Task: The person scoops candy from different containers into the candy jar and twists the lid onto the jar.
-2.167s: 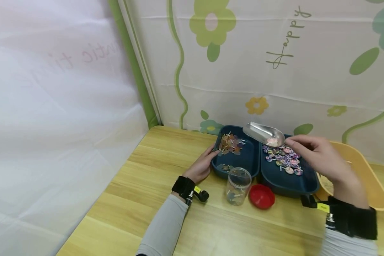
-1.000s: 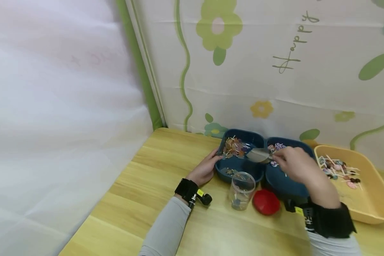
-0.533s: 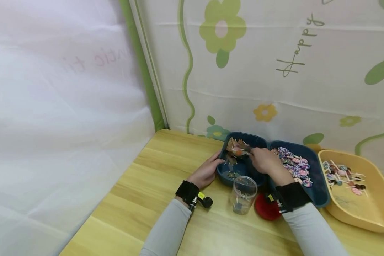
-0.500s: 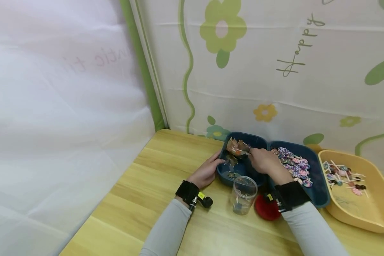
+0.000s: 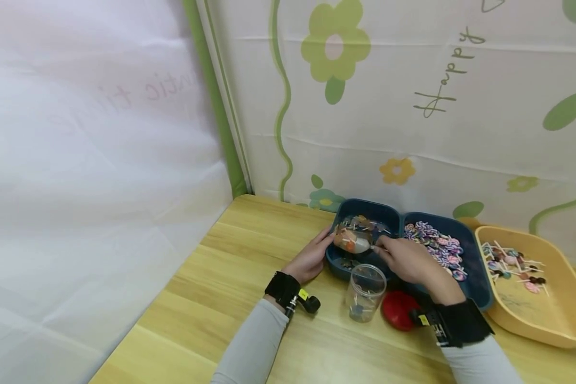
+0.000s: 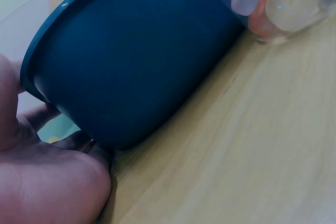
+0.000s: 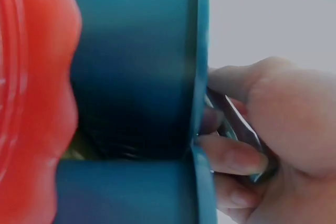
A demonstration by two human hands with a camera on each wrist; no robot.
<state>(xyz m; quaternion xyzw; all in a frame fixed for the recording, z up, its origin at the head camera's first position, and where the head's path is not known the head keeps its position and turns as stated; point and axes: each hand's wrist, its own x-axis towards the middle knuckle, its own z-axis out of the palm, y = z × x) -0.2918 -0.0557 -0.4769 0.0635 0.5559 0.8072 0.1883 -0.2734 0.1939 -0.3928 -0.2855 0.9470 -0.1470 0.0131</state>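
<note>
Down and forward comes the scoop (image 5: 362, 246) from the back left corner of the left blue tray (image 5: 372, 208), orange and clear sweets (image 5: 349, 240) in its bowl! Right-hand fingers pinch its handle; the right hand (image 5: 408, 260) has drawn back with it. Now it's above the tray by the left edge, where the left hand (image 5: 309, 260) grips, thumb over the rim, fingers outside. Just off that tray's front edge stands an open jar (image 5: 365, 298), red lid (image 5: 398, 310) beside it. Rightward along the table's back edge: a right blue tray (image 5: 477, 277) of lollipops (image 5: 444, 248), then a yellow tray (image 5: 557, 312).
</note>
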